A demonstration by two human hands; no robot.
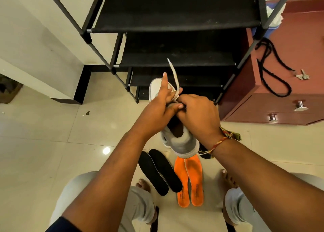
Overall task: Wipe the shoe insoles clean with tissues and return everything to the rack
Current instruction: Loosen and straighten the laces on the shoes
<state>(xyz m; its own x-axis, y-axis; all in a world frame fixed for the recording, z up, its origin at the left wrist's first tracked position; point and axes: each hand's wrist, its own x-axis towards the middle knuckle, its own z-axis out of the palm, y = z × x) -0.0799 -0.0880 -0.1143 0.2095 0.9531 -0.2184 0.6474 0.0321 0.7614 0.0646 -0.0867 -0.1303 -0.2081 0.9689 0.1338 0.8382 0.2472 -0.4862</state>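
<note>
I hold a grey sneaker point(182, 142) above the floor in front of the black shoe rack point(175, 26). My left hand point(161, 101) grips its front part, with the index finger stretched along the toe. My right hand point(198, 114) pinches the white lace point(175, 75) at the tongue, and one lace end sticks up. On the floor below lie two black insoles point(159, 172) and two orange insoles point(191, 180), side by side between my feet. No tissue is in view.
A red-brown cabinet point(280, 107) stands right of the rack, with a black cord and keys point(302, 76) on top. A blue bin with a white liner point(273, 15) sits behind the rack. A white wall corner lies to the left, and the floor is glossy tile.
</note>
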